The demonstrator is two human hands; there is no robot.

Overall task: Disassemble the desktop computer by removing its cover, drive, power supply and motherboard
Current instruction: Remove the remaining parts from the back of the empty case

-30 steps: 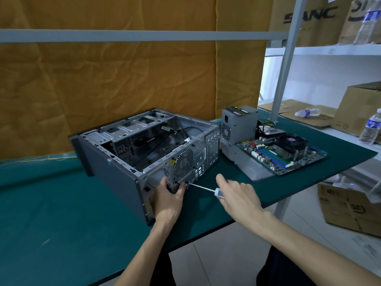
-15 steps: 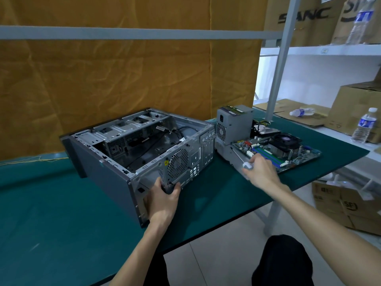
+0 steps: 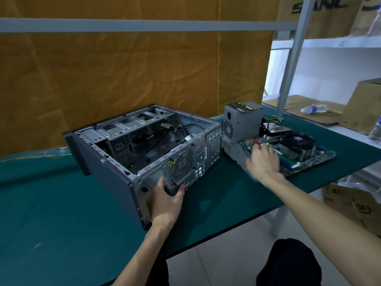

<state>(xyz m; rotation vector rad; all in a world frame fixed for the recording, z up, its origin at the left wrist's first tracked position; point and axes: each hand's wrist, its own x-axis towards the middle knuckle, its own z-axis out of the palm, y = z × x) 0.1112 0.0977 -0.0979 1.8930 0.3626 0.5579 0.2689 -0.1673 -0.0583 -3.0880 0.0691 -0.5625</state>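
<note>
change: right hand (image 3: 262, 161) has gone from the case's rear panel, where it held a screwdriver 1 s ago, over to the parts at centre right; now blurred, low over the motherboard's near edge
screwdriver: not visible now; maybe under the hand, can't tell
meaning: looks like tool put-down; case work prob. finished, task near its end
left hand (image 3: 166, 201): thumb and fingers clamped on lower rear corner of the case, same spot as before
right grip: fingers look spread, but motion blur, can't tell if holding anything
case (image 3: 115, 178): 1, centre of frame, lying on its side, open top, inside mostly bare, a few black cables left
power supply (image 3: 241, 122): 1, out of case, standing just right of it, centre right
motherboard (image 3: 299, 155): 1, out, flat on table right of the power supply, cooler fan on it
cover (image 3: 235, 151): grey panel under/beside the board, likely the cover, 1
drive: silver box behind the board, partly hidden, not sure
table (image 3: 51, 213): 1, green mat
water bottles: 2 seen clearly, right edge of frame
cardboard boxes: several, right side, on shelf and floor
</note>
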